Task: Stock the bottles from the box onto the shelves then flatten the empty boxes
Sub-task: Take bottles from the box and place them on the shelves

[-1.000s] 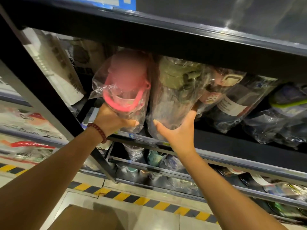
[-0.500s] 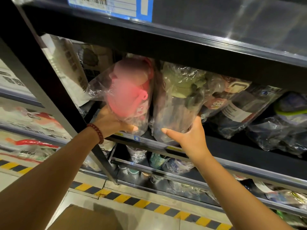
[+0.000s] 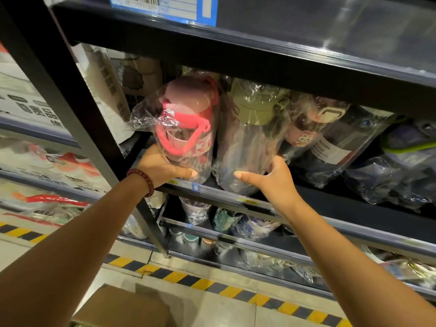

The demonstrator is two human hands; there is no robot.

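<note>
A clear bottle with a pink lid and strap (image 3: 186, 128), wrapped in a plastic bag, stands on the dark shelf (image 3: 226, 195). My left hand (image 3: 162, 168) grips its base from the left, thumb across the front. Beside it stands a bagged clear bottle with an olive-green lid (image 3: 252, 135). My right hand (image 3: 271, 178) holds the base of that one, thumb pointing left. A brown cardboard box (image 3: 122, 308) sits on the floor at the bottom left edge.
More bagged bottles (image 3: 330, 147) fill the shelf to the right. Lower shelves (image 3: 236, 232) hold several bagged cups. A black upright post (image 3: 77, 109) stands left of the bottles. Yellow-black tape (image 3: 212, 284) lines the floor.
Both bottles have been pushed further back and more upright on the shelf. The view has tilted down slightly, and my hands stay at the bottles' bases.
</note>
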